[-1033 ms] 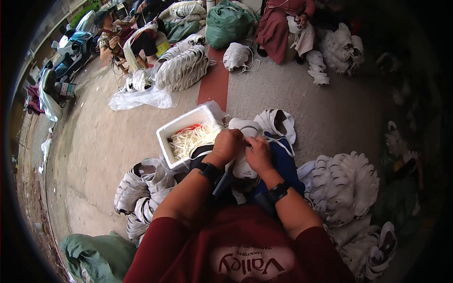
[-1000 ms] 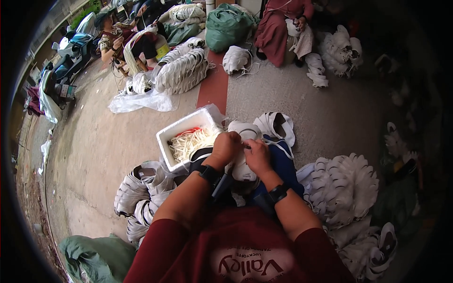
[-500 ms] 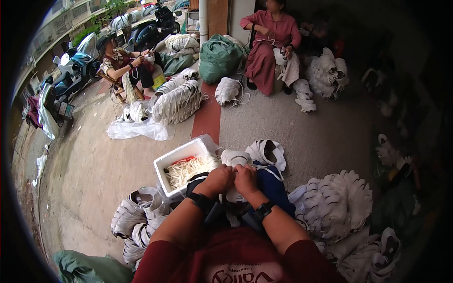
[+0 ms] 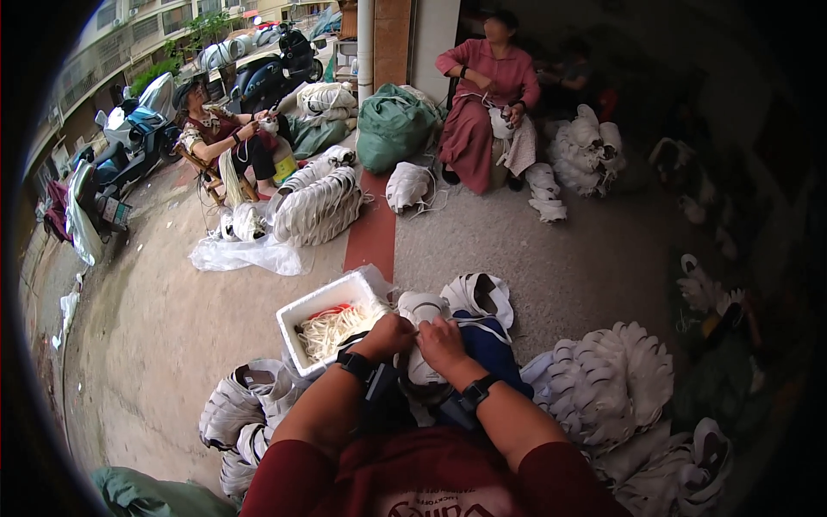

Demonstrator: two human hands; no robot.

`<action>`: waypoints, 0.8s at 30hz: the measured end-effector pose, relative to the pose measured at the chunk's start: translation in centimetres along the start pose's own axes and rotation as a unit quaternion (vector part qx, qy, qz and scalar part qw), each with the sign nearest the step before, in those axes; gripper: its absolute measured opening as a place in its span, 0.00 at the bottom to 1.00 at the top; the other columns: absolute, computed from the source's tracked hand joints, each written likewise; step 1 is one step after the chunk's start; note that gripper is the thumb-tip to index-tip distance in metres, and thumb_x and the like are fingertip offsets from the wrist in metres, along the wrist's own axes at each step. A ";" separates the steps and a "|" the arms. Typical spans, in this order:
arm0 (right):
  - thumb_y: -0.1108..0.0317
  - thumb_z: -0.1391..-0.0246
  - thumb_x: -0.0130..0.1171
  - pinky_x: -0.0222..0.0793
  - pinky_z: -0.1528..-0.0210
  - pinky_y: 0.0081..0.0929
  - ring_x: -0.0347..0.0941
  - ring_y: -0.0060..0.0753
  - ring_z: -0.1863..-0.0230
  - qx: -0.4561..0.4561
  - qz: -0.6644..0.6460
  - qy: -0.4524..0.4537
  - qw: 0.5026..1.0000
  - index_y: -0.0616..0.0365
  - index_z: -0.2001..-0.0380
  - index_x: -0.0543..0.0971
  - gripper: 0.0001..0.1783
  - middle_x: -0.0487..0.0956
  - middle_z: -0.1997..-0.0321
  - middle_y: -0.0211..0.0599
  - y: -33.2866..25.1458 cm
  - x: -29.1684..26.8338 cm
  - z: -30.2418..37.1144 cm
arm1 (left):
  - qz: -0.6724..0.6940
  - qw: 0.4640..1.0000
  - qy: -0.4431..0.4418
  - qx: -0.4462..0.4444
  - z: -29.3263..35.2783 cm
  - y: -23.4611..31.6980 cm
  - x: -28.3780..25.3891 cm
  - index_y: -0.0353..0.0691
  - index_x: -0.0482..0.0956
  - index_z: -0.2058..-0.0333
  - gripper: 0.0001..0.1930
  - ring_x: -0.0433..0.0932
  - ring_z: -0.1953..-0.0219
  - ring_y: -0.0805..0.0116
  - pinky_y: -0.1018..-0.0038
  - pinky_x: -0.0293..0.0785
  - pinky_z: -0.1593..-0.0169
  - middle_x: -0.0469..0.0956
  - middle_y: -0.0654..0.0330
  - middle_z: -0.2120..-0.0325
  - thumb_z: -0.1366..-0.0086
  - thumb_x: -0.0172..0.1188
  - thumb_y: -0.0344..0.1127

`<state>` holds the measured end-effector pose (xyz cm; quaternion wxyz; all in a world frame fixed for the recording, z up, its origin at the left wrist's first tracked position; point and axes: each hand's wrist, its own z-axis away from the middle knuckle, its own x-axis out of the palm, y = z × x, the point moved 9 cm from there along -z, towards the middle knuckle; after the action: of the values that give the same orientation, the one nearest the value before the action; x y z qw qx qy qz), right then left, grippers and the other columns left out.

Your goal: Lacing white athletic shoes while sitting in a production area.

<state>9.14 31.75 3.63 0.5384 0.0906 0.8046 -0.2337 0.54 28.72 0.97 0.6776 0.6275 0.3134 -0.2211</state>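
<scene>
A white shoe upper (image 4: 422, 305) lies over my lap, its rounded toe pointing away from me. My left hand (image 4: 388, 338) is closed at its left side, fingers bent and pinching near the middle. Close beside it, my right hand (image 4: 441, 346) grips the same upper from the right with curled fingers. The fingertips are partly hidden, so any lace between them is too small to make out. Just left of my hands stands a white foam box (image 4: 295, 342) with cream shoelaces (image 4: 331, 333) heaped inside. Another white upper (image 4: 479, 295) with a dark opening rests beyond my right hand, over dark blue cloth (image 4: 491, 349).
Nested white uppers are piled at my right (image 4: 620, 370) and left (image 4: 234, 405). A green sack (image 4: 155, 495) is at lower left. Two seated people (image 4: 211, 129) (image 4: 491, 95) work farther off, near rows of uppers (image 4: 319, 207), a green bundle (image 4: 394, 129) and parked scooters (image 4: 142, 133).
The view has shifted slightly. My hands, which were together over the upper, are now a little apart and lower on it, the right one spread farther across its side.
</scene>
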 end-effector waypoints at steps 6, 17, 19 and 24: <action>0.63 0.59 0.63 0.61 0.63 0.40 0.69 0.45 0.65 -0.024 0.018 0.025 0.999 0.56 0.76 0.74 0.10 0.73 0.74 0.42 -1.0 -0.4 0.2 | 0.224 0.970 0.069 -0.067 2.2 -1.6 0.8 0.33 0.80 0.67 0.10 0.79 0.72 0.65 0.72 0.73 0.64 0.80 0.50 0.74 0.48 0.59 0.31; 0.71 0.46 0.50 0.64 0.62 0.24 0.67 0.30 0.65 0.080 -0.732 0.031 0.676 0.61 0.77 0.74 0.08 0.75 0.68 0.40 1.0 -9.6 -0.8 | 0.097 0.976 0.165 -0.100 1.9 -1.5 -1.2 0.31 0.74 0.70 0.06 0.75 0.74 0.69 0.73 0.70 0.67 0.77 0.54 0.78 0.46 0.56 0.28; 0.68 0.44 0.52 0.62 0.64 0.23 0.64 0.28 0.66 0.023 -0.821 0.113 0.559 0.61 0.76 0.73 0.10 0.74 0.67 0.42 0.7 -17.3 -0.6 | 0.096 0.976 0.177 -0.088 2.1 -1.8 -0.9 0.33 0.74 0.71 0.06 0.76 0.74 0.60 0.69 0.71 0.68 0.77 0.51 0.78 0.46 0.57 0.30; 0.63 0.43 0.53 0.58 0.69 0.23 0.62 0.29 0.69 -0.072 -0.805 0.154 0.569 0.60 0.75 0.72 0.12 0.72 0.73 0.39 0.3 -24.2 1.1 | 0.134 0.972 0.182 -0.069 3.0 0.2 -0.5 0.38 0.75 0.74 0.04 0.76 0.69 0.52 0.67 0.72 0.64 0.76 0.54 0.73 0.45 0.56 0.32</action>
<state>19.94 34.00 25.17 0.0007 -0.5989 0.6302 -0.4941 0.77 25.77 1.51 0.6747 0.6451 0.3586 0.0118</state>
